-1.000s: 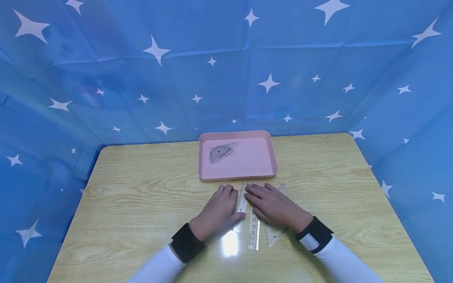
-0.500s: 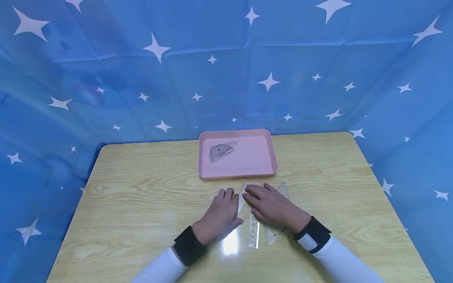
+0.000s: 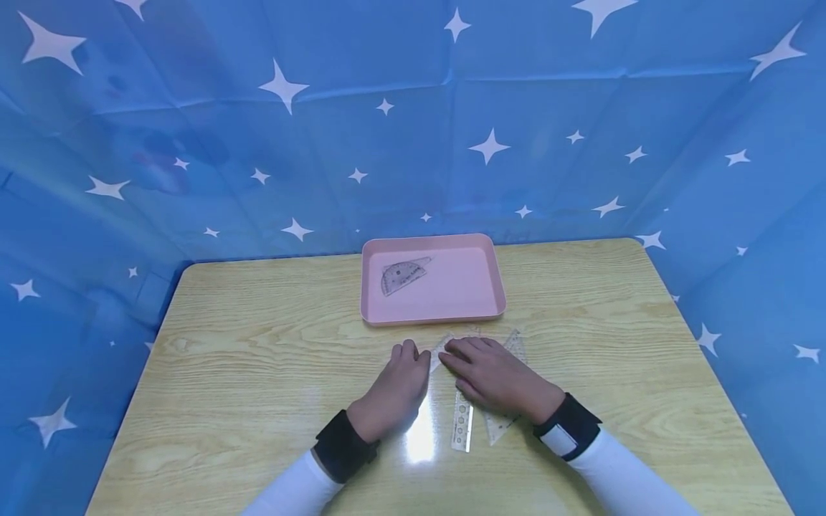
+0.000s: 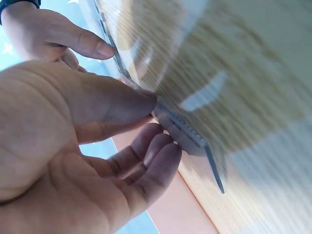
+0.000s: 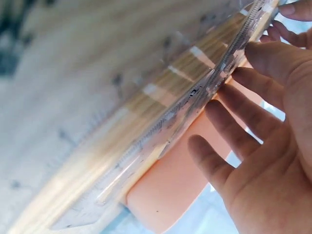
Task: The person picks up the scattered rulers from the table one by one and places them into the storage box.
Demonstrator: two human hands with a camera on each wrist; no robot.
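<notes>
My left hand (image 3: 395,387) pinches a clear ruler (image 3: 441,352) between thumb and fingertips; in the left wrist view the ruler's edge (image 4: 181,127) shows at the fingertips. Most of that ruler is hidden by the hands. My right hand (image 3: 502,378) lies with fingers extended across a second clear ruler (image 3: 462,428), which has cut-out shapes, and partly covers a clear triangle (image 3: 499,427). In the right wrist view the fingers of the right hand (image 5: 273,126) are fairly straight and spread beside the clear plastic pieces (image 5: 195,92).
Beyond the hands stands a pink tray (image 3: 432,320) at the table's back edge. In its left part lie a clear protractor (image 3: 401,276) and another clear piece partly under it. The wooden table (image 3: 258,344) meets a blue starry cloth (image 3: 413,143) behind.
The left hand has shifted slightly, its thumb drawing in towards its fingers, and the ruler by it has turned, its near end now out of sight. The right hand has barely moved.
</notes>
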